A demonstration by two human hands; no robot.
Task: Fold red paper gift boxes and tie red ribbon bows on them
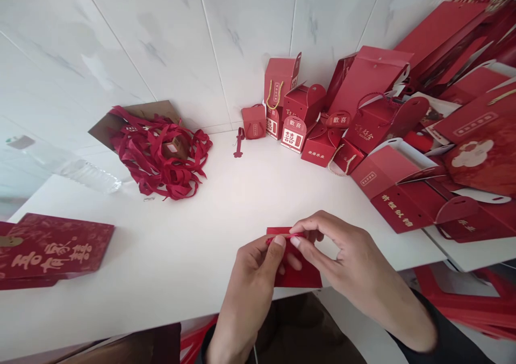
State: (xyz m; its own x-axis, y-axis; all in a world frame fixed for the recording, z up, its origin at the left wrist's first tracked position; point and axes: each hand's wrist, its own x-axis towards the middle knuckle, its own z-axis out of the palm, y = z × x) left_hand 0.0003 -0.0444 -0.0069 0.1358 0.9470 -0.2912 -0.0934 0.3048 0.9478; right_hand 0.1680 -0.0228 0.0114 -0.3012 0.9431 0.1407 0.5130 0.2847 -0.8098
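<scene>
At the front edge of the white table (193,229), a small red paper gift bag or box (300,279) lies between my hands, partly covered by them. My left hand (256,278) is closed, its thumb and fingers pinching a narrow red ribbon (285,236) over the upper part of the packet. Thumb and forefinger of my right hand (346,256) grip the same ribbon just to the right, close to the left thumb. My fingers hide part of the ribbon, and I cannot tell whether it is knotted.
A brown carton (161,107) spills a heap of red ribbons (169,165) at the back left, beside a clear plastic bottle (91,176). Larger red gift bags (60,251) lie at the left. Several red gift boxes (318,143) crowd the right. A red stool (463,299) stands below.
</scene>
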